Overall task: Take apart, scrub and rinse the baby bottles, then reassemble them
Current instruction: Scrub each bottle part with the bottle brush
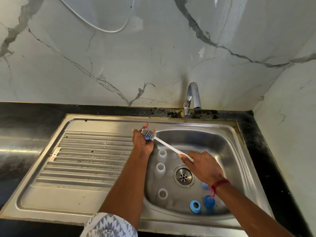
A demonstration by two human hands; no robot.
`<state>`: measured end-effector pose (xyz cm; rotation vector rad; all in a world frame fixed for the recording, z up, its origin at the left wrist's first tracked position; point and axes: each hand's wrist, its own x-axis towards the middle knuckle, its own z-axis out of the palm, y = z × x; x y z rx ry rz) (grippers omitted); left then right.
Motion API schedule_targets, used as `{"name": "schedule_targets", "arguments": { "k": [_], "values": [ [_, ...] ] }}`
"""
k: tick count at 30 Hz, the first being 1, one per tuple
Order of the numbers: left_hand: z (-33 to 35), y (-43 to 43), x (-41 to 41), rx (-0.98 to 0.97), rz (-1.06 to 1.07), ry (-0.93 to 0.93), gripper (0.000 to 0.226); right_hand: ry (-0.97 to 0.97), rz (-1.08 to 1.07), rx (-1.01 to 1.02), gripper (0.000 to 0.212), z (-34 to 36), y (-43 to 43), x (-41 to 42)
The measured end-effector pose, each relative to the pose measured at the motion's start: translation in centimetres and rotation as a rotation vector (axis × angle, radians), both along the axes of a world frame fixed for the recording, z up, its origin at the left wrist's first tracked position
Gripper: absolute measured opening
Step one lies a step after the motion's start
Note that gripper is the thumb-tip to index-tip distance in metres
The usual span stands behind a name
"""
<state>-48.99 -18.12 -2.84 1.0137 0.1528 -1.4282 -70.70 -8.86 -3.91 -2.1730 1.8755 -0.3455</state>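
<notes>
Head view: the right hand (203, 166) grips the brush (167, 144), its long axis slanting forward-left to bristles against the blue part (146, 138) held in the left hand (142, 143), with the bottles (160, 169) standing below between both.

My feed is bright and evenly lit, with no hard shadows. A broad glare streak lies across the dark table (18, 149) at the left edge, and the glossy marble wall (153, 57) carries a pale curved reflection near the top. The steel sink (227, 139) shows soft highlights. Straight edges bow toward the corners. The clear bottles (160, 170) look hazy.
</notes>
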Motion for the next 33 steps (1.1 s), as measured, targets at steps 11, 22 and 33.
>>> {"name": "schedule_targets", "arguments": {
  "k": [11,22,33],
  "values": [
    [-0.1,1.2,-0.2,-0.009,-0.019,-0.025,0.063,0.021,0.003,-0.031,0.051,0.4,0.9,0.1],
    [-1.1,1.9,-1.7,-0.040,-0.050,-0.028,0.061,0.004,-0.029,0.029,0.049,0.9,1.2,0.5],
    [-1.4,1.9,-0.3,-0.042,-0.010,-0.025,0.057,-0.010,-0.021,-0.001,0.056,-0.7,1.0,-0.9]
  ]
}}
